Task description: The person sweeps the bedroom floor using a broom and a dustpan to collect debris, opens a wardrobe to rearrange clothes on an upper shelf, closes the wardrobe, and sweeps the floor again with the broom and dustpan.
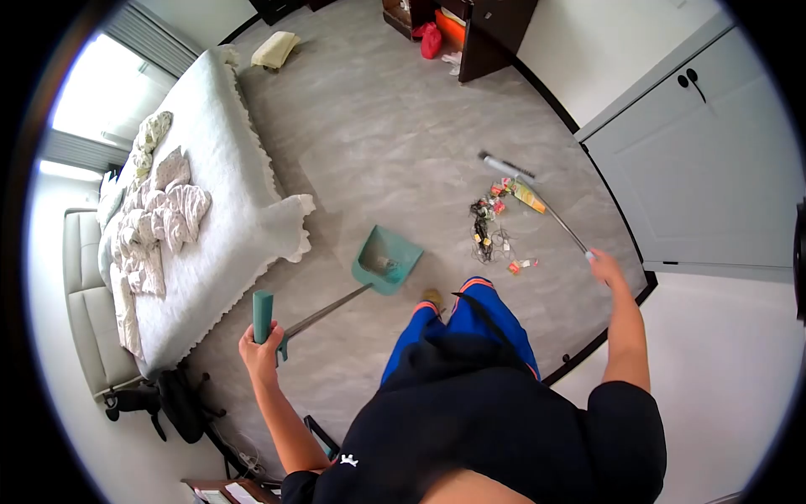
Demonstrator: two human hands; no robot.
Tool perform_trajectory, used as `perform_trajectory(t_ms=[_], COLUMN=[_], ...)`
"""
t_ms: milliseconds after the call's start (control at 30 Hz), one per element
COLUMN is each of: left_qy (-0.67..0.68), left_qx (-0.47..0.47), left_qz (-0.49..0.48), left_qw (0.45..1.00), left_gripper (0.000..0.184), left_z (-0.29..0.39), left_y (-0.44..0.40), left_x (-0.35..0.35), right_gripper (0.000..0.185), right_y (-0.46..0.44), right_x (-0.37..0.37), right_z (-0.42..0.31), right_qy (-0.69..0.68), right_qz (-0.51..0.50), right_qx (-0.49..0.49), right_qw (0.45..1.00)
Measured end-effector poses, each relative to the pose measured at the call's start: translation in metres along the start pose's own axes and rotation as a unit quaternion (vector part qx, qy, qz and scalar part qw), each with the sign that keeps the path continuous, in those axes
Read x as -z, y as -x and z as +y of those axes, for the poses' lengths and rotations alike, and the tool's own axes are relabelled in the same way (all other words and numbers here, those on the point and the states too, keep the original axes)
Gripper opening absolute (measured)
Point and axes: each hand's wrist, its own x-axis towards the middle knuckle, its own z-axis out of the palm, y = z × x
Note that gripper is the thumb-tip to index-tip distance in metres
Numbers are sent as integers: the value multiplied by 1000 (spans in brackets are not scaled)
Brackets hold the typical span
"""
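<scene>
My left hand (262,346) is closed around the green handle of a long-handled dustpan (410,253), whose pan rests on the floor left of my feet with some grey dust in it. In my right hand (606,270) is the shaft of a broom (509,166). The broom's grey head lies low over the floor, at the far side of a litter pile (487,217). That pile holds dark tangled strands or cables, red and yellow wrappers, and a yellow packet (529,197) beside the broom shaft. A small red and white wrapper (522,266) lies nearer to me.
A bed (227,227) with rumpled bedding stands at the left. Behind my left arm is a black chair (180,407). A grey door (705,160) is at the right. Far ahead are a dark cabinet (495,38), a red bag (428,40) and a cream cushion-like object (275,50).
</scene>
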Motion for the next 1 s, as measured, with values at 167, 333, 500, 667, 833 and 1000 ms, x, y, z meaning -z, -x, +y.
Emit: perform_trajectory(t_ms=[167,333,500,667,833,1000], left_qy=[-9,-67,-180,-203,-263,-242], left_qx=[-7,-3,-29,-68,-112,-108], left_qz=[26,41,31,-15,-55,-76], left_qw=[1000,997,983,977,957,961], left_gripper=[21,20,21,25,27,28], left_z=[-3,0,25,22,14,11], left_y=[54,97,127,130,121,123], left_x=[-25,-69,-111,-134,-154,-159], right_gripper=[30,24,46,62,66,59], right_y=[-77,-151,-72,-3,52,115], right_x=[-35,-122,-156,-111,-67,-57], right_z=[-18,21,42,42,55,59], right_qy=[68,88,94,-20,-154,-306], right_qz=[-69,-199,-60,-182,-192,-128], right_qx=[-49,-1,49,6,-46,-165], right_qw=[994,976,993,983,968,929])
